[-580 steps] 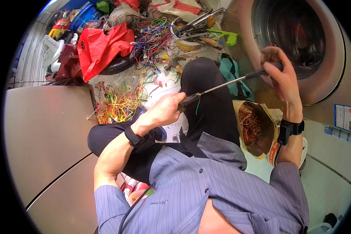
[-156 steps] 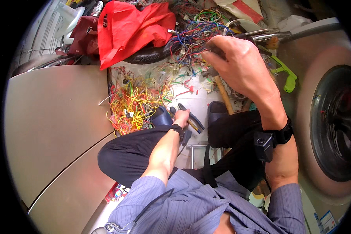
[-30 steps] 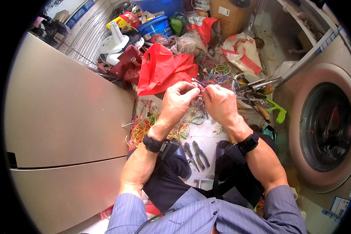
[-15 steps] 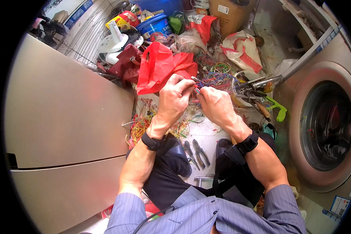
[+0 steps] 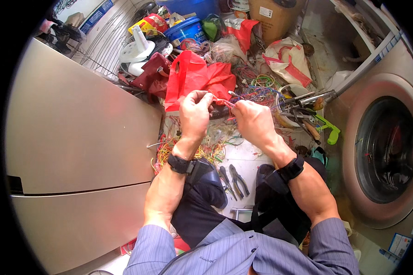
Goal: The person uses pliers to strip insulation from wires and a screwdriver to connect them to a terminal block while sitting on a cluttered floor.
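Observation:
My left hand (image 5: 195, 114) and my right hand (image 5: 252, 121) are raised close together in front of me, both pinching the ends of a short red wire (image 5: 222, 102) stretched between them. Below them, a heap of yellow, orange and green wire scraps (image 5: 190, 149) lies on the floor by my left knee. Two pairs of pliers (image 5: 234, 179) lie on the white floor between my knees. A tangle of blue, green and purple wires (image 5: 261, 89) sits just beyond my hands.
A grey metal cabinet (image 5: 82, 142) fills the left. A washing machine with a round door (image 5: 385, 151) stands at the right. Red plastic bags (image 5: 192, 75), a blue tub (image 5: 188, 30), a cardboard box (image 5: 275, 16) and a green-handled tool (image 5: 328, 128) crowd the floor ahead.
My hands have drawn slightly apart, and the red wire now shows stretched between them. Otherwise they stay in the same place above the wire heap.

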Motion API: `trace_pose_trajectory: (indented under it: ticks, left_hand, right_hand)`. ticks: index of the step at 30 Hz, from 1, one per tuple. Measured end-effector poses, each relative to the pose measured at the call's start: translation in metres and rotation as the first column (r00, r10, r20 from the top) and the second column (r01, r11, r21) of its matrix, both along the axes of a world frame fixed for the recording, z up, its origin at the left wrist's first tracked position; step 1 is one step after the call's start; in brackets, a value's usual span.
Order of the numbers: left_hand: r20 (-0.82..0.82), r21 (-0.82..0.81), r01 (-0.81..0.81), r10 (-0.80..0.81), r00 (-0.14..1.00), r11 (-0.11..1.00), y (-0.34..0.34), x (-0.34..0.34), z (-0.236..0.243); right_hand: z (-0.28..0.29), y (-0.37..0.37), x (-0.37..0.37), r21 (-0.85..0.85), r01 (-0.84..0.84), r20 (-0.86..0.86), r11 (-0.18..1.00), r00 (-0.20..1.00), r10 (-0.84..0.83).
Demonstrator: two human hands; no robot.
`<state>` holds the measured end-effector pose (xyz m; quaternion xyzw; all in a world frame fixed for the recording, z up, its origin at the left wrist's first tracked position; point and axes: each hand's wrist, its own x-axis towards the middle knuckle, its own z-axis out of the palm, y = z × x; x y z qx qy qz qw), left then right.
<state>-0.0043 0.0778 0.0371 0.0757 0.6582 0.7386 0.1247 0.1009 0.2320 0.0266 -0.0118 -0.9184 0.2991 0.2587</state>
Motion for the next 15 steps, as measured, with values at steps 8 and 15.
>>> trace_pose_trajectory:
  ticks: [8, 15]
  left_hand:
    - [0.043, 0.106, 0.011, -0.016, 0.999, 0.994, -0.006, -0.004, -0.002]
    - [0.475, 0.192, 0.119, -0.198, 0.858, 0.974, -0.002, 0.038, -0.008]
  right_hand:
    - [0.0, -0.001, -0.007, -0.489, 0.074, 0.252, 0.869, 0.966, 0.06]
    - [-0.022, 0.002, -0.006, 0.061, 0.126, -0.05, 0.99, 0.991, -0.123]
